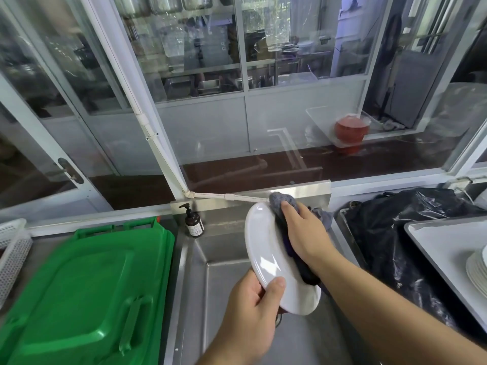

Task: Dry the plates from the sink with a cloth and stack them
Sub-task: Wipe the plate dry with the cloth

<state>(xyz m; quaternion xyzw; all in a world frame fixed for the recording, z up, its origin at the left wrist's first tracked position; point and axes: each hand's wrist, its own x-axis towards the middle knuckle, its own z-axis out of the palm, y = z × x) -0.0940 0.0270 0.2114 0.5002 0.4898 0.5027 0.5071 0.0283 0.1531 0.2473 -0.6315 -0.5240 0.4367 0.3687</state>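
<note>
Drying in progress: plate (274,256) held on edge, tilted, above the sink (226,291). Left hand (253,309) grasps its near rim, thumb on the face toward the camera, fingers behind. Right hand (303,235) presses the cloth (283,204) against the plate's far face; fingers are curled over the grey fabric, bunched at the top rim and hanging down behind the plate.

Near face looks glossy; cannot tell whether that is water or glaze.

Done so far, judged from layout: stack (478,272) of white plates sits on a tray (434,238) to the right of the right hand, well apart from it, so some plates appear already dried and stacked. Count not readable; the stack is cut off by the frame edge.

Left to do: finish this plate, carry it right to the stack. Sink basin below the hands shows no further plates in its visible part; the hands and forearms hide some of it, so the remainder is unknown.

Left of the left hand: green lid (87,280). Beyond both hands: pump bottle (193,222).
</note>
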